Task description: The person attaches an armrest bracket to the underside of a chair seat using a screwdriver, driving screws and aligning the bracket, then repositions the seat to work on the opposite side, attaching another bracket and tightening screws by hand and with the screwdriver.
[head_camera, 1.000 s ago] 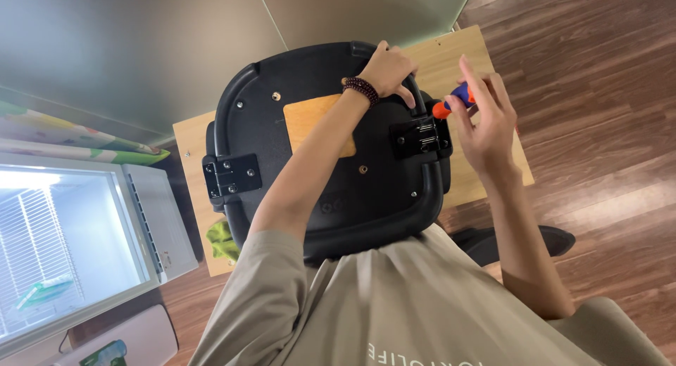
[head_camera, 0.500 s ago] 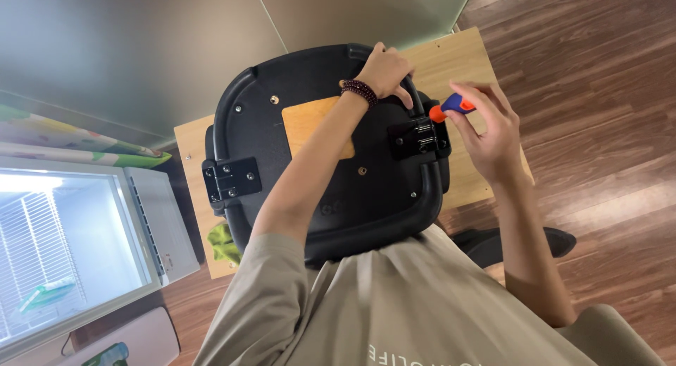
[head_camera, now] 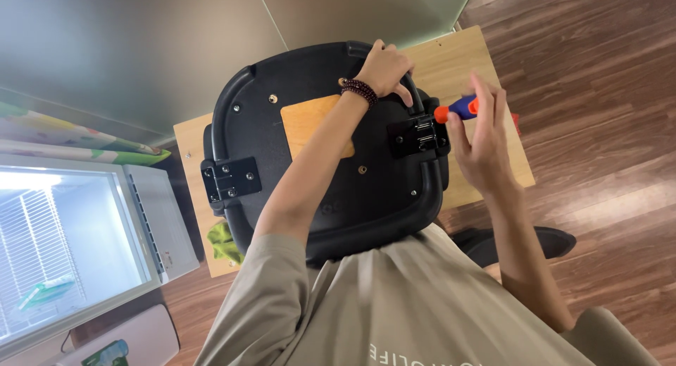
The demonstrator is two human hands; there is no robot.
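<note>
A black plastic chair seat (head_camera: 331, 190) lies upside down on a small wooden table (head_camera: 486, 162). My left hand (head_camera: 386, 69) grips the seat's far rim, a dark bead bracelet on its wrist. My right hand (head_camera: 479, 137) holds a screwdriver (head_camera: 456, 110) with an orange and blue handle, its tip at the black metal bracket (head_camera: 415, 135) on the seat's right side. A matching bracket (head_camera: 231, 180) is bolted on the left side. A wooden panel (head_camera: 310, 123) shows in the seat's middle, partly behind my forearm.
A grey wall runs behind the table. A white cabinet with a lit glass front (head_camera: 63, 246) stands at the left. A green cloth (head_camera: 222, 243) pokes out under the seat's near edge. Dark wood floor (head_camera: 605, 126) lies to the right.
My right hand has shifted a little on the screwdriver, fingers spreading upward along the handle. My left hand stays on the seat's rim.
</note>
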